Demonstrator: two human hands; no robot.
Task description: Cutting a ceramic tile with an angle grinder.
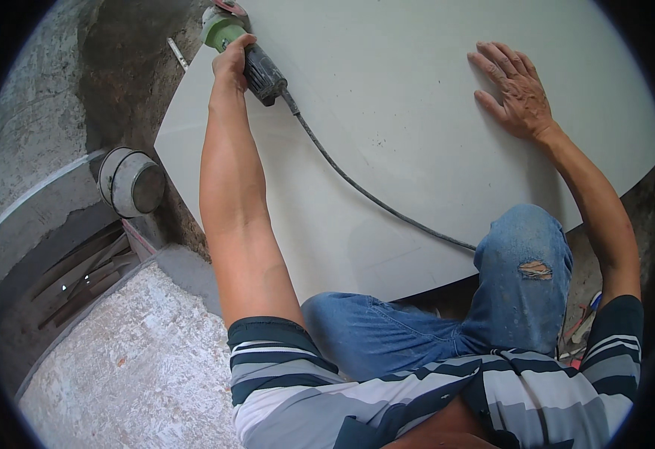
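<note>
One hand, your left hand (232, 61), has its fingers clamped around the green-and-black grinder (266, 72) by the far left edge of the white panel (395, 97). The tool's long axis slants from its disc, up and leftward, back right to the cord (350, 179). Your left arm reaches nearly straight; your right hand (516, 93), well apart from the grinder, rests palm down, fingers slightly apart, elbow bent.

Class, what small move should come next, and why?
Perhaps the right hand should draw the cord aside: that hand rests on the pale panel holding nothing, while the left hand grips the grinder, whose cord crosses the panel.
</note>
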